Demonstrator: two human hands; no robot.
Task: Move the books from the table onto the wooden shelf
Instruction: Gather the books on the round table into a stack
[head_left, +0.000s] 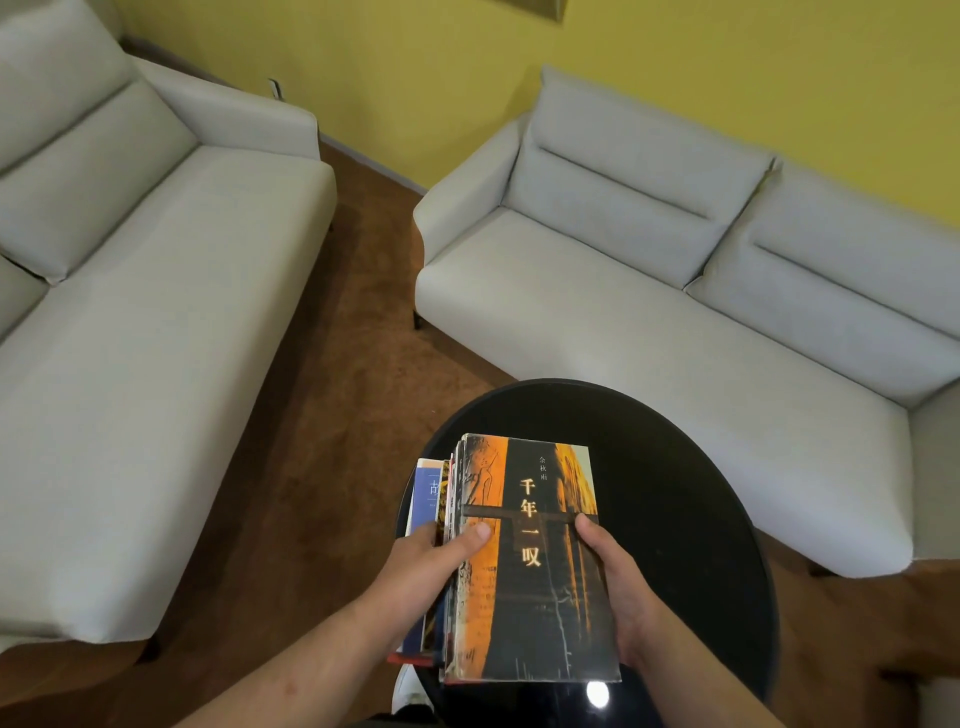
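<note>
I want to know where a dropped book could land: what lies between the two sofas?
Only bare brown floor shows between the left sofa and the right sofa, running back to the yellow wall, in the head view.

The round black table (675, 493) at lower centre is glossy and smooth, mirroring a lamp, the top book (535, 561) has a worn, slightly shiny paper cover, both sofas (649, 312) wear matt pale woven cloth, and the brown floor (337, 389) looks rough.
</note>
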